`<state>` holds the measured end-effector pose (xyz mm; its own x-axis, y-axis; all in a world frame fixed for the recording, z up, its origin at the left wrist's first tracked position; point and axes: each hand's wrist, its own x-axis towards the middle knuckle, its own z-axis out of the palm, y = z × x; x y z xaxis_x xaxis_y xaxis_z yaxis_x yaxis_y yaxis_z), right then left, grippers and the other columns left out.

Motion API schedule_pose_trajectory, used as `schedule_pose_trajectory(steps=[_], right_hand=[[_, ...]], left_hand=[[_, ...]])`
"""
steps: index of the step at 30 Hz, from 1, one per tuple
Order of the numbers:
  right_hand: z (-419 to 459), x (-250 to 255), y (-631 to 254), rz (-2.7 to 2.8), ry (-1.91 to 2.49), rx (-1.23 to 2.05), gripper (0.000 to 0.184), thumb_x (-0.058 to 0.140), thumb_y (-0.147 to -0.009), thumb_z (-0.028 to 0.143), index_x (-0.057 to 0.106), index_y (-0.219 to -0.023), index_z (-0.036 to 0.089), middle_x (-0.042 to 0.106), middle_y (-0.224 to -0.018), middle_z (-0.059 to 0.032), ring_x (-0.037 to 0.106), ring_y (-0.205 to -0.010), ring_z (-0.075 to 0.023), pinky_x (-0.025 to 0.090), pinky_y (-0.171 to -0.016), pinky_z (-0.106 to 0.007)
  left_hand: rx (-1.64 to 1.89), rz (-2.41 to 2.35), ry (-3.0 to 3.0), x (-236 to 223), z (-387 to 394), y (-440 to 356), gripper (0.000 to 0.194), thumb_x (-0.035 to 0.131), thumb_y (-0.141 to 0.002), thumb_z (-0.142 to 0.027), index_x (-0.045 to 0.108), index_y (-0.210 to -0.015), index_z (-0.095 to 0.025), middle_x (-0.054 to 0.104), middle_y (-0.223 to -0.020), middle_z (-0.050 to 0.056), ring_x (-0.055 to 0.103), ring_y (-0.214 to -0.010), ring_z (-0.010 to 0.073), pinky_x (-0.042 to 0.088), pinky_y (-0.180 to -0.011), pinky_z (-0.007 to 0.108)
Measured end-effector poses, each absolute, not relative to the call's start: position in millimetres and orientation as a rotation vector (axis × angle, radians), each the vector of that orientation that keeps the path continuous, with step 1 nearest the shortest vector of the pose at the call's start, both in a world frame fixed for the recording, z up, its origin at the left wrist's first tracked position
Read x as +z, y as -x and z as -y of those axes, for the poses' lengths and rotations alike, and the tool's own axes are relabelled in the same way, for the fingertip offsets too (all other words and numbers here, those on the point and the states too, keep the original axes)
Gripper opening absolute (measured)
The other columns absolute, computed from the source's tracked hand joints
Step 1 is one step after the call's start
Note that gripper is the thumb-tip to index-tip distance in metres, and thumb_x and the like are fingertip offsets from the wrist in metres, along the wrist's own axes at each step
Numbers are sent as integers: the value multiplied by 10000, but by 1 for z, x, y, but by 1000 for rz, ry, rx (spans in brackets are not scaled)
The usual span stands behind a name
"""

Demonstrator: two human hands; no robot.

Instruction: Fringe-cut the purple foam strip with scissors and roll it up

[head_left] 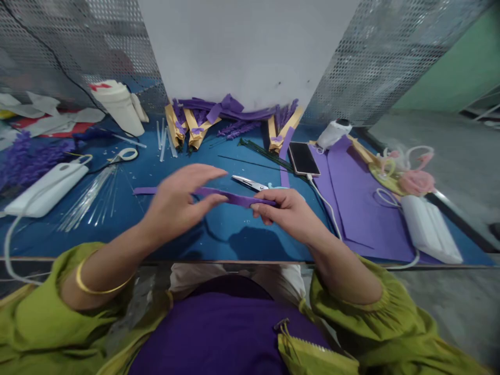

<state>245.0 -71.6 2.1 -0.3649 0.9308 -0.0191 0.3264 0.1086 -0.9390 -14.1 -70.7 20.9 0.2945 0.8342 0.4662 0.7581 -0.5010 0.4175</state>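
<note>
A long narrow purple strip (240,199) stretches sideways above the blue table. My right hand (289,211) pinches its right end between thumb and fingers. Around the strip's middle, my left hand (175,203) is open, thumb and fingers apart, with the strip passing behind the palm; whether it touches the strip I cannot tell. The strip's left end (144,191) sticks out past my left wrist. Just beyond my right hand lies a pair of scissors (252,183), blades toward the left, its handles partly hidden.
Small wrapped purple flower bunches (197,127) and a purple bow (226,107) stand at the back. Purple sheets (351,203), a phone (303,159) and a white device (432,229) are right. Glue sticks (162,140), clear strips (91,192) and a white box (47,190) lie left.
</note>
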Motion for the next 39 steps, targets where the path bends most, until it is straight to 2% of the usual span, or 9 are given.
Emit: schedule_pose_trajectory(steps=[2, 4, 6, 9, 14, 18, 24, 31, 39], right_hand=[[75, 3, -235, 1770, 1174, 1290, 172, 652, -817, 294, 667, -715, 156, 561, -560, 26, 504, -490, -87, 379, -495, -229], [78, 2, -229, 1689, 1127, 1290, 119, 662, -811, 274, 681, -794, 158, 610, -625, 20, 524, -503, -84, 407, -505, -225], [82, -2, -228, 1560, 1090, 1235, 127, 686, -796, 273, 677, -865, 166, 631, -653, 24, 540, -507, -86, 429, -510, -226], [88, -11, -228, 1385, 1059, 1077, 114, 700, -791, 268, 673, -854, 177, 593, -575, 47, 531, -495, -90, 425, -499, -225], [96, -21, -221, 1240, 1081, 851, 35, 694, -774, 205, 672, -764, 179, 568, -554, 50, 491, -491, -85, 395, -487, -228], [101, -25, -213, 1322, 1188, 572, 98, 655, -790, 167, 628, -696, 176, 545, -564, 53, 461, -494, -80, 380, -487, -227], [105, -31, -206, 1456, 1206, 132, 134, 620, -812, 131, 593, -690, 178, 560, -607, 33, 512, -548, -96, 432, -553, -243], [110, -44, -204, 1668, 1171, -392, 45, 651, -841, 150, 677, -870, 173, 667, -701, -29, 591, -611, -135, 447, -579, -274], [114, -50, -203, 1798, 1094, -707, 237, 667, -848, 158, 673, -1083, 129, 747, -833, -83, 640, -685, -177, 453, -635, -321]], left_hand=[[909, -1226, -2360, 17, 72, -12, 371, 685, -820, -411, 688, -1143, -229, 704, -1183, 70, 608, -1127, 240, 423, -996, 337], [768, -1177, -2194, 14, 71, -30, 249, 670, -831, -353, 731, -1028, -214, 751, -992, 44, 667, -905, 213, 483, -819, 304], [754, -1206, -1996, 12, 70, -37, 182, 635, -850, -327, 746, -890, -187, 735, -767, 18, 638, -685, 166, 469, -653, 266], [783, -1208, -1766, 13, 74, -37, 192, 658, -828, -322, 734, -796, -148, 688, -647, 10, 575, -571, 125, 434, -557, 232], [861, -1159, -1585, 11, 84, -39, 202, 692, -804, -319, 757, -880, -143, 665, -627, -2, 523, -520, 91, 421, -503, 202], [965, -1210, -1548, 6, 94, -49, 205, 695, -799, -302, 774, -905, -145, 621, -557, -20, 443, -435, 68, 359, -417, 189], [1097, -1211, -1499, -5, 103, -61, 171, 708, -791, -260, 770, -900, -145, 649, -581, -13, 507, -435, 74, 418, -436, 184], [1194, -1176, -1372, -15, 103, -65, 123, 700, -808, -258, 742, -782, -145, 674, -628, -7, 539, -462, 72, 438, -472, 186], [1244, -1067, -1227, -26, 103, -63, 109, 748, -771, -264, 763, -824, -170, 676, -657, -13, 522, -474, 70, 433, -466, 194]])
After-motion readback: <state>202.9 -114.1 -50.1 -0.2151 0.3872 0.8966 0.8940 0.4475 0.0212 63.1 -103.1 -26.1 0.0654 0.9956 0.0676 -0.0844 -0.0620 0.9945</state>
